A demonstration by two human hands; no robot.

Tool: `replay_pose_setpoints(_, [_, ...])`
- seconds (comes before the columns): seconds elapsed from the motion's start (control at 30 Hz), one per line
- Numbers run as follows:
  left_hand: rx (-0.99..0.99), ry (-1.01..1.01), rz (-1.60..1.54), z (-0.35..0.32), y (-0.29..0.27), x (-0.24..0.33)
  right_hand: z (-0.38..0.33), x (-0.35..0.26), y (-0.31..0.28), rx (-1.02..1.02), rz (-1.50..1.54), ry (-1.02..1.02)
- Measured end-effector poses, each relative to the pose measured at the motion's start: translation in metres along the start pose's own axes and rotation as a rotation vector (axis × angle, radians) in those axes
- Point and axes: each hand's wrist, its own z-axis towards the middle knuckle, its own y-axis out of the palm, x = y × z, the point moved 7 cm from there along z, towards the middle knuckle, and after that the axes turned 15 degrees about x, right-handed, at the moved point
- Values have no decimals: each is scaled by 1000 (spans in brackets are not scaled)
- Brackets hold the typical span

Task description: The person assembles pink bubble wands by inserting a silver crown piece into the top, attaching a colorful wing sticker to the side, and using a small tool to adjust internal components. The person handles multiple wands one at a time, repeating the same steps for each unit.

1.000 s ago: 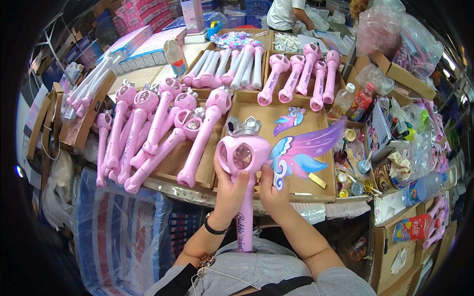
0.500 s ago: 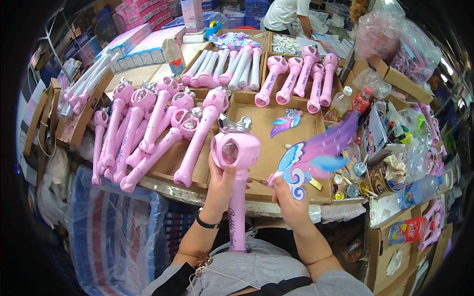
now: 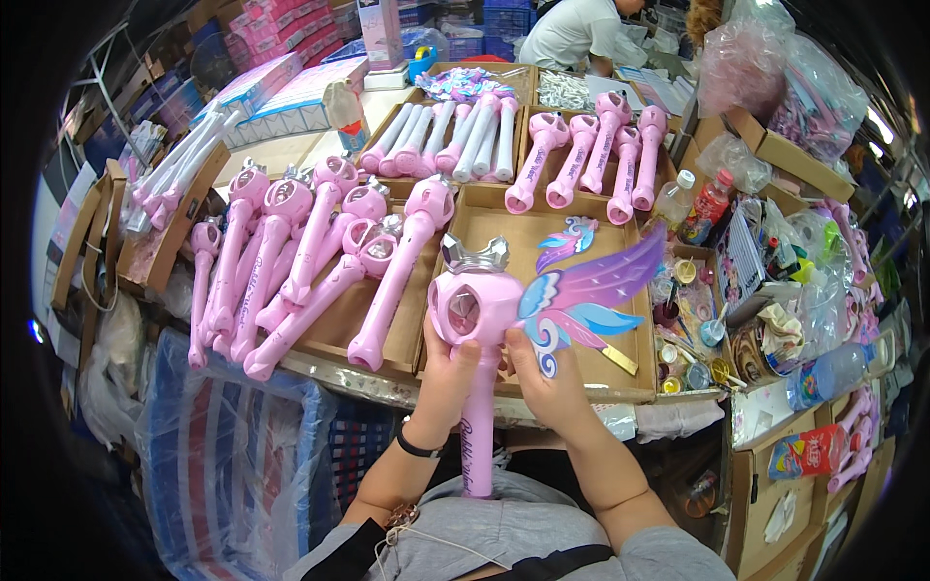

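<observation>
A pink toy bubble wand (image 3: 477, 407) with a silver crown stands upright in front of me. My left hand (image 3: 448, 373) is closed round its neck, just under the round head. At the head's right side, my right hand (image 3: 544, 382) pinches the base of a purple, pink and blue wing (image 3: 591, 300). The wing's base meets the wand head; whether it is fixed there is hidden by my fingers. Behind it, a second small wing piece (image 3: 567, 240) lies in the cardboard tray (image 3: 484, 208).
Crowned pink wands (image 3: 281, 208) are heaped at the left; more wands (image 3: 591, 155) and white-and-pink handles (image 3: 455, 136) fill trays behind. Bottles (image 3: 707, 205) and small paint pots (image 3: 686, 271) stand at the right. A person in white (image 3: 572, 34) bends at the back.
My right hand has brought the wing leftward against the side of the wand head. The wand has shifted slightly right. The person at the back has leaned lower.
</observation>
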Motion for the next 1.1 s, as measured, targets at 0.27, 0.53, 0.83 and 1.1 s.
replay_pose_setpoints(0.27, [-72,-51,-25,30,-24,6,-46,-9,-17,-382,434,679])
replay_pose_setpoints(0.53, [105,-72,-340,33,-19,-6,-112,55,11,-452,-22,499])
replay_pose_setpoints(0.83, [-277,-265,-136,14,-1,0,-59,28,-21,-137,-47,234])
replay_pose_setpoints(1.1, [-187,-76,16,-9,16,14,-34,-12,-16,101,151,-7])
